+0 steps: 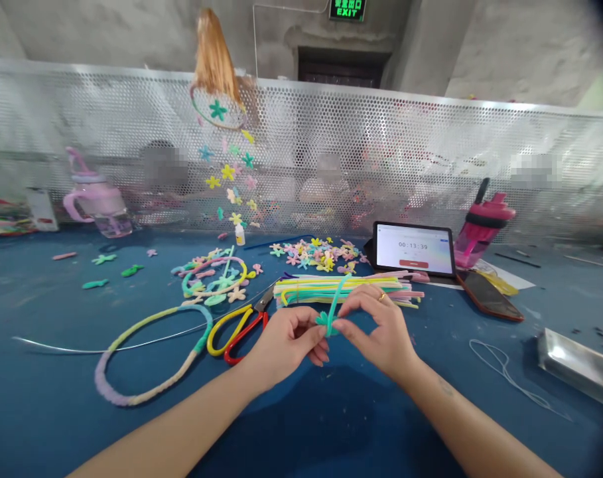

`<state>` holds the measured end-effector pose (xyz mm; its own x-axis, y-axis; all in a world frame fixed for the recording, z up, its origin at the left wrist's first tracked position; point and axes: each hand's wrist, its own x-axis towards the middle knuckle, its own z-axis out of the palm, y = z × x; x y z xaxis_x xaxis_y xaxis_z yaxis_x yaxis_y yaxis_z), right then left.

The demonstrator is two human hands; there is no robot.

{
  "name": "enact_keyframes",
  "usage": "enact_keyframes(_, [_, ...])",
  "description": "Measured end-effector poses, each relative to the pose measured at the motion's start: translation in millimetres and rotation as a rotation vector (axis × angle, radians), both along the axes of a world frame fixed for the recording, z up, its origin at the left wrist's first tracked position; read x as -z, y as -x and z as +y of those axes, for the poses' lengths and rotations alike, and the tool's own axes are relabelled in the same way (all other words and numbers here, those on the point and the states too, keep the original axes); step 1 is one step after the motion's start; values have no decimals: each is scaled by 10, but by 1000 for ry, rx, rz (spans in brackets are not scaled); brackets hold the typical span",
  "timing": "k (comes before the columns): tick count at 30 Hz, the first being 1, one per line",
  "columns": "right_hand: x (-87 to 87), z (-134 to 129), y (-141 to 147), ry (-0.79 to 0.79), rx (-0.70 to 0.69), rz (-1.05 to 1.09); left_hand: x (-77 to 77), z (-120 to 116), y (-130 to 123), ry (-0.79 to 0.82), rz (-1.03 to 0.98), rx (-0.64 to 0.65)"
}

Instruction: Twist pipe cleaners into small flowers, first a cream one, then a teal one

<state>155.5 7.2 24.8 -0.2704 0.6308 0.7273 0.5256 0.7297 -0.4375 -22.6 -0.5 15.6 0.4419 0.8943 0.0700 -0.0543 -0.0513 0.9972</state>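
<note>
A turquoise pipe cleaner (335, 300) is partly bent into small petal-like loops, and its free end sticks upward. Thumb and fingers of my left hand (292, 338) pinch the looped part. My right hand (381, 326), with a ring on one finger, grips the same piece from the right side. Just behind the hands lies a bundle of straight pipe cleaners (301, 290) in several colours. Scissors (239, 332) with yellow and red handles rest left of my left hand. Farther left lies a hoop wrapped in pastel colours (102, 372).
Small pipe-cleaner flowers (326, 255) are heaped behind the bundle. A smaller wrapped hoop (186, 285) lies among pieces at left. A tablet (414, 249) showing a timer, a phone (490, 295) and a pink bottle (483, 222) stand or lie right. A perforated metal screen (291, 146) borders the table.
</note>
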Motion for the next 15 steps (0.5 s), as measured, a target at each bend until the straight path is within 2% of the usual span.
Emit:
enact_keyframes(6, [82,10,51,31,-65,-39,-6,20,15,29,-34,13])
enact_keyframes(12, [95,10,74,269,-124,98,9,10,12,-12,13,20])
enact_keyframes(15, [96,1,88,313,-108,104,8,-8,-5,-54,45,2])
